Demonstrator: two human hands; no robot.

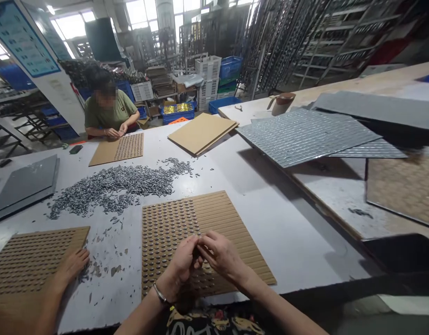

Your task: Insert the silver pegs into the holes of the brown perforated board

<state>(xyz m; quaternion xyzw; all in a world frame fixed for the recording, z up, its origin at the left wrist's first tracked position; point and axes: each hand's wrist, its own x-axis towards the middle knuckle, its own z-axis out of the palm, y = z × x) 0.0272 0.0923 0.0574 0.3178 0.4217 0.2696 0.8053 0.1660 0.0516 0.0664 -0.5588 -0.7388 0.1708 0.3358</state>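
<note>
A brown corrugated cardboard sheet (231,228) lies on the white table before me. Rows of small dark-grey metal pieces (167,221) cover its left part, while bare ridges run along its right. My left hand (183,261), with a bracelet at the wrist, is curled half closed above the sheet. My right hand (221,255) meets it at the fingertips, thumb and fingers pinched together. Whatever lies between the fingers is too small and hidden to make out. Beyond the sheet spreads a loose pile of the same metal pieces (123,184).
At left, a co-worker's hand (73,265) rests by another filled sheet (33,256). Across the table a person (111,109) works over a third sheet (102,151). Stacked cardboard (202,132), grey ridged panels (312,135) and a brown mug (282,103) are farther off.
</note>
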